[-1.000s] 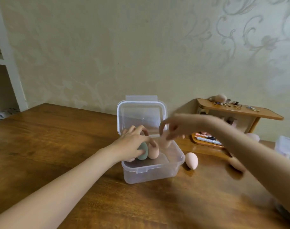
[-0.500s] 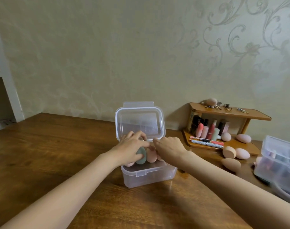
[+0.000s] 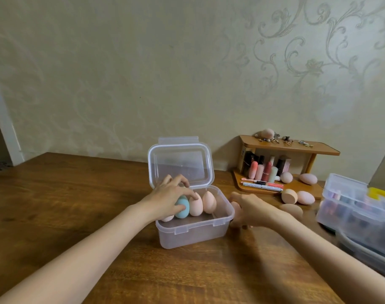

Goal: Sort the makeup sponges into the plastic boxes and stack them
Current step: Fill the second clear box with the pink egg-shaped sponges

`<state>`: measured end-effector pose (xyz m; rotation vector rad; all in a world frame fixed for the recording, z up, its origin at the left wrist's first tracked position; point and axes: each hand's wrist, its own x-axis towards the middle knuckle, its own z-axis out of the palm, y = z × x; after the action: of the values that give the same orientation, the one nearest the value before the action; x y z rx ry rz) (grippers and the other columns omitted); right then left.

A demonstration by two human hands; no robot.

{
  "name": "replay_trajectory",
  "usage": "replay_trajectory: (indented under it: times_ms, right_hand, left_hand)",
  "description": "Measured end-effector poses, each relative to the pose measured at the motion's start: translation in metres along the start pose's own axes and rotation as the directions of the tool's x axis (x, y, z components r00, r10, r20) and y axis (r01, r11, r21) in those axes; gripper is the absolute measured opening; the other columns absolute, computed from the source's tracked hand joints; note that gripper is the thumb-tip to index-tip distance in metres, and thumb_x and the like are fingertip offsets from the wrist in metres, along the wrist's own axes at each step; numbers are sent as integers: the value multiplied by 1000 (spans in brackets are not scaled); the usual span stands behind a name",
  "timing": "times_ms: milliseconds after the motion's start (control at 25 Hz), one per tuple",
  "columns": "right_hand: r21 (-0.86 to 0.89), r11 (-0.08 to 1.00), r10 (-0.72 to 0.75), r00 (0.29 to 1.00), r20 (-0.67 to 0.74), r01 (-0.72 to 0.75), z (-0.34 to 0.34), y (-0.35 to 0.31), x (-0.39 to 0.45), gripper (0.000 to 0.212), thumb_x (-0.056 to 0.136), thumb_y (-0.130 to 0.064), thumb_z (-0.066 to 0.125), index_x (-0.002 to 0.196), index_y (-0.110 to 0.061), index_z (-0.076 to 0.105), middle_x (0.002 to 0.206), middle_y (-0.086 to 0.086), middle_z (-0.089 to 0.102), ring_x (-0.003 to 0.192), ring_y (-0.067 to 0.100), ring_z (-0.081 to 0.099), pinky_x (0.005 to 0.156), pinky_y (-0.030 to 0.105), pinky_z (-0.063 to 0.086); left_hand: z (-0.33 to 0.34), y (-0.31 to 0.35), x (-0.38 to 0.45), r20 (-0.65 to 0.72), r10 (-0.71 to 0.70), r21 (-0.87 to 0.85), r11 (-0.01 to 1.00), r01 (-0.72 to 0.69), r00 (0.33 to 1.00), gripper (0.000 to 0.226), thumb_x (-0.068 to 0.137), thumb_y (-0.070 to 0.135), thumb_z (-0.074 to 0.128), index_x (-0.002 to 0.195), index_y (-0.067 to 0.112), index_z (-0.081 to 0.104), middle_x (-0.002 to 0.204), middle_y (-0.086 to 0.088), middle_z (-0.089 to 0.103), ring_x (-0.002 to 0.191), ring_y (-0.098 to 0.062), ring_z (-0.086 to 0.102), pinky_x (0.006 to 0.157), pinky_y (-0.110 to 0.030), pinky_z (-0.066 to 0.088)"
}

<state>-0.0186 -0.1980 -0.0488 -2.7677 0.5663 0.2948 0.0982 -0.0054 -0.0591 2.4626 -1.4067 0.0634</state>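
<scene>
Head view: your left hand (image 3: 168,199) grips the blue sponge (image 3: 182,207) in the open box (image 3: 196,234), peach sponges (image 3: 196,205) just right of your fingers. Your right hand (image 3: 250,210) is blurred outside the box's right wall; you cannot tell its grip.

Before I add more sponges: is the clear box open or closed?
Open: the lid of the box stands upright behind the sponges.

A home room is showing here: patterned wallpaper (image 3: 296,62) is covering the wall, and lipsticks (image 3: 261,171) are standing on a small shelf (image 3: 290,148) on the wooden counter (image 3: 77,194).
</scene>
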Motion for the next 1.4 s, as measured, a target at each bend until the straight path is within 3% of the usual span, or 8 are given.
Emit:
replay_trajectory:
  times_ms: [200, 280, 440, 600, 760, 960, 1160, 1400]
  right_hand:
    - [188, 960, -76, 842, -534, 206, -38, -1, -22, 27, 91, -18, 53, 116, -12, 61, 118, 8, 50, 117, 24, 45, 92, 30, 42]
    - [287, 905, -211, 916, -341, 315, -53, -14, -35, 26, 90, -16, 55, 114, -13, 64, 110, 5, 59, 106, 22, 55, 87, 30, 49]
    - [218, 952, -239, 967, 94, 214, -35, -27, -28, 27, 88, -19, 58, 114, -12, 64, 106, 5, 66, 94, 15, 62, 83, 26, 51]
    - [328, 924, -237, 967, 88, 197, -20, -27, -16, 26, 87, -24, 61, 110, -13, 68, 102, 4, 68, 94, 15, 62, 93, 32, 50]
    - [261, 945, -231, 966, 116, 195, -9, -44, -12, 30, 85, -30, 65, 106, -9, 70, 90, 3, 70, 74, 6, 58, 66, 15, 45]
    - [262, 944, -201, 979, -20, 200, 12, -54, -2, 31, 83, -32, 66, 98, -5, 71, 92, 10, 72, 60, 2, 56, 60, 13, 44]
    - [441, 881, -204, 978, 29, 171, 3, -44, -9, 16, 82, -15, 68, 97, -11, 65, 107, 15, 70, 86, 16, 66, 88, 29, 54]
    - [319, 917, -278, 956, 88, 237, -12, -29, -9, 24, 87, -7, 59, 108, -12, 70, 116, 7, 66, 103, 19, 64, 96, 29, 52]
  left_hand:
    - [4, 14, 3, 10, 18, -29, 999, -18, 1000, 38, 91, 14, 53, 121, 38, 57, 129, 7, 35, 117, -15, 33, 105, -33, 34]
    - [7, 24, 11, 18, 39, -30, 999, -39, 999, 37, 91, 14, 55, 122, 36, 57, 131, 7, 35, 118, -16, 33, 106, -35, 34]
    - [9, 45, 21, 47, 93, -98, 991, -88, 995, 36, 91, 13, 55, 126, 20, 55, 132, 6, 37, 120, -15, 35, 102, -32, 38]
    - [-10, 31, 17, 88, 39, -200, 980, -21, 995, 37, 89, 24, 57, 126, 28, 54, 128, 1, 45, 122, -14, 38, 105, -34, 37]
    - [-21, 22, 13, 189, -25, -75, 996, 40, 982, 35, 88, 23, 61, 122, 26, 57, 121, -1, 48, 115, -17, 46, 95, -29, 41]
    - [-20, 28, 14, 189, -40, -88, 994, 58, 981, 34, 88, 18, 59, 121, 25, 58, 119, -2, 44, 116, -19, 44, 94, -30, 41]
    - [-31, 31, 18, 403, -88, -63, 990, 123, 911, 61, 83, 35, 65, 137, 33, 37, 136, -7, 35, 131, -24, 31, 108, -40, 35]
    - [-15, 41, 25, 303, -96, 107, 992, 67, 948, 71, 83, 9, 62, 139, 39, 32, 130, -6, 32, 126, -26, 26, 101, -38, 38]
